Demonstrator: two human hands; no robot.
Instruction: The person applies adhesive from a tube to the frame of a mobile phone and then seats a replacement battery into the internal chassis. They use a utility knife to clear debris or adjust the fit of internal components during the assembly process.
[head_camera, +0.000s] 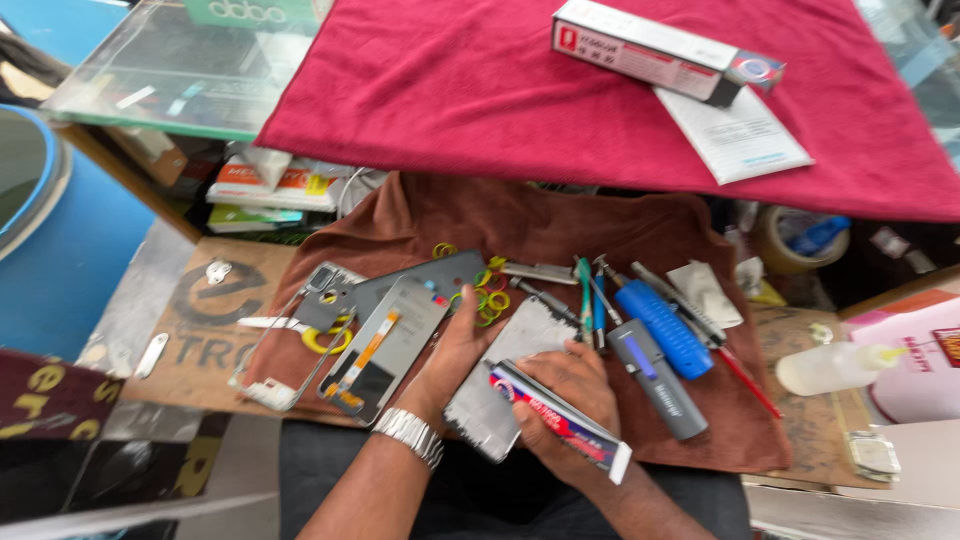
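Brown cloth (560, 225) covers the middle of a messy counter (200, 300), and the hands work on top of it. The right hand (565, 400) is closed around a long glue tube (560, 420) with red and blue on it; its white flat end points near and right. The tube's tip sits over a grey phone panel (505, 385) that lies flat on the cloth. The left hand (455, 350), with a silver watch band (408, 436) on the wrist, presses down on the panel's left edge with fingers spread. Just left of it lies a phone screen part (385, 345) and an empty phone frame (300, 340). Small coloured rubber bands (485, 295) lie just beyond the hands. To the right rest a blue-handled screwdriver (665, 330) and a grey tool (660, 380). Far back, a red cloth (480, 90) holds a long box (665, 50).
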